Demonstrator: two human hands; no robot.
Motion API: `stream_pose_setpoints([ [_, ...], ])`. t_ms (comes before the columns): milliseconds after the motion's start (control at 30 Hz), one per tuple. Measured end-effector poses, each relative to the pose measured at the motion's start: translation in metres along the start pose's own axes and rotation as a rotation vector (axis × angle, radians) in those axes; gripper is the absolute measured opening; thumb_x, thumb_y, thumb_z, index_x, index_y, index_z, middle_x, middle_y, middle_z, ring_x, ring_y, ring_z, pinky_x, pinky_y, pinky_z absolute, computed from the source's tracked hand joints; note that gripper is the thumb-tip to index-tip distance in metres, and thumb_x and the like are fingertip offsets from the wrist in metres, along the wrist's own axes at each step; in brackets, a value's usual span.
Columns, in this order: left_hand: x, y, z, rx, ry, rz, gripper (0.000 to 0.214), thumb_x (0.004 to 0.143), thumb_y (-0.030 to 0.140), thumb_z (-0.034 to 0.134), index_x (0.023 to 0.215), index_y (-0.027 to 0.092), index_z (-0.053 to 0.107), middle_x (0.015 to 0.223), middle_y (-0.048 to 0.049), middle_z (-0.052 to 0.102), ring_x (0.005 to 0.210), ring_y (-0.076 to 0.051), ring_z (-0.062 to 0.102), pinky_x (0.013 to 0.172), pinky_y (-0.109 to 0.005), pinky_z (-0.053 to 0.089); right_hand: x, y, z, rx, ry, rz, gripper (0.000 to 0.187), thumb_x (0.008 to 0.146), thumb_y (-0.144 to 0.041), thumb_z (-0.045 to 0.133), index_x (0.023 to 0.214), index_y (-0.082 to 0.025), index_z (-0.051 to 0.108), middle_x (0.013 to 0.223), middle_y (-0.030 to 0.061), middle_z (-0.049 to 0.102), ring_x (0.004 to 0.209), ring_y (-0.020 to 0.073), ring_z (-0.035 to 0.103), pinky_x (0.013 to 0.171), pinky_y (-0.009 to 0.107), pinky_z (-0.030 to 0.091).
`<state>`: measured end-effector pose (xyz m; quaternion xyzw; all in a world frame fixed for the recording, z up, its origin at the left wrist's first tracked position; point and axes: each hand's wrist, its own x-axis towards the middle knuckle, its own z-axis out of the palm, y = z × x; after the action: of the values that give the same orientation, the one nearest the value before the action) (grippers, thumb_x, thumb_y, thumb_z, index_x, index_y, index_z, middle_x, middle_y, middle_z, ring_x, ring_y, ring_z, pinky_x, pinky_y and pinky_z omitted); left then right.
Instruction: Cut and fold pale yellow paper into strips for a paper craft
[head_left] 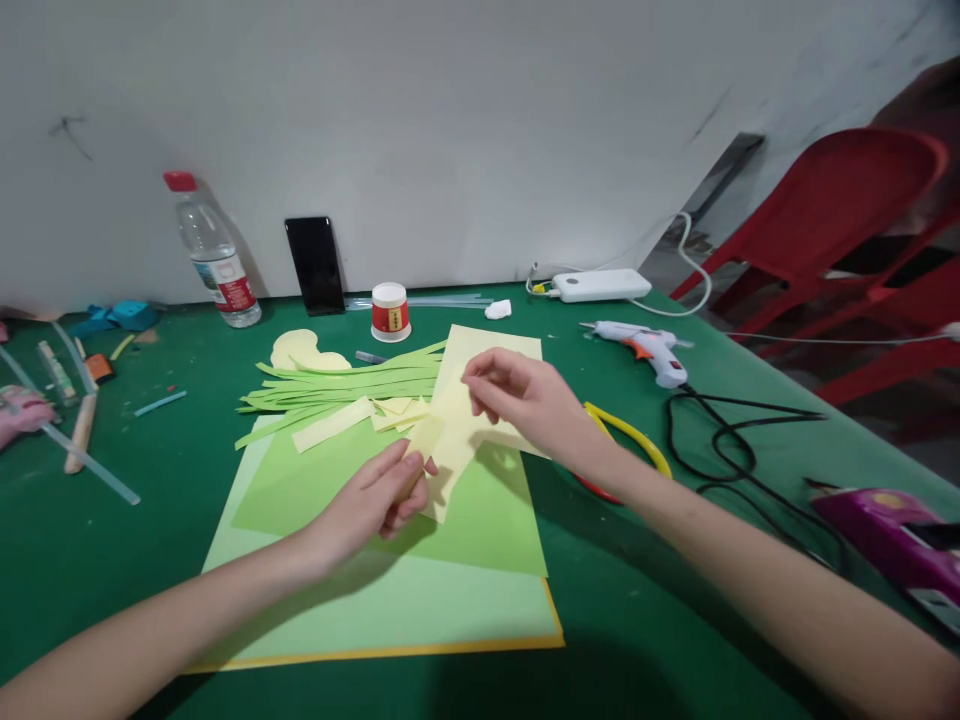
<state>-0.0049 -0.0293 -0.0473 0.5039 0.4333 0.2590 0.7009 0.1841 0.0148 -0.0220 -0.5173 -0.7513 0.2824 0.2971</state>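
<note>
Both hands hold a pale yellow paper piece (pixel 448 440) just above the table. My left hand (pixel 379 497) pinches its lower end. My right hand (pixel 521 397) pinches its upper part with fingers curled. Under it lie a larger pale yellow sheet (pixel 491 355), green paper sheets (pixel 390 590) and a pile of long green paper strips (pixel 345 385) with several yellow offcuts (pixel 337 423).
On the green table: a water bottle (pixel 214 255), a black phone (pixel 315 265) leaning on the wall, a small red-labelled jar (pixel 391 312), a white power bank (pixel 600 285), a glue gun (pixel 649 350) with black cord, yellow-handled scissors (pixel 630 440), glue sticks at left, a purple device (pixel 892 530). Red chairs (pixel 840 220) stand at the right.
</note>
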Motion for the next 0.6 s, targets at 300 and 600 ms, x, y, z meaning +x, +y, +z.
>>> stream_pose_setpoints([
  [300, 0.017, -0.019, -0.011, 0.035, -0.011, 0.066, 0.029, 0.089, 0.036, 0.038, 0.073, 0.015, 0.049, 0.052, 0.0057, 0.041, 0.041, -0.006, 0.024, 0.041, -0.023, 0.014, -0.050, 0.092, -0.039, -0.530, -0.059, 0.255, 0.038, 0.067, -0.012, 0.046, 0.105, -0.010, 0.055, 0.097, 0.0165, 0.056, 0.079, 0.0266, 0.055, 0.067, 0.037, 0.043],
  [600, 0.017, -0.024, -0.013, -0.017, -0.049, 0.063, 0.028, 0.088, 0.035, 0.039, 0.075, 0.014, 0.052, 0.048, 0.0052, 0.043, 0.039, -0.007, 0.026, 0.040, -0.022, 0.016, -0.046, 0.106, -0.050, -0.478, -0.140, 0.495, 0.065, 0.062, -0.020, 0.054, 0.124, -0.002, 0.041, 0.077, 0.0128, 0.061, 0.069, 0.0248, 0.059, 0.060, 0.035, 0.047],
])
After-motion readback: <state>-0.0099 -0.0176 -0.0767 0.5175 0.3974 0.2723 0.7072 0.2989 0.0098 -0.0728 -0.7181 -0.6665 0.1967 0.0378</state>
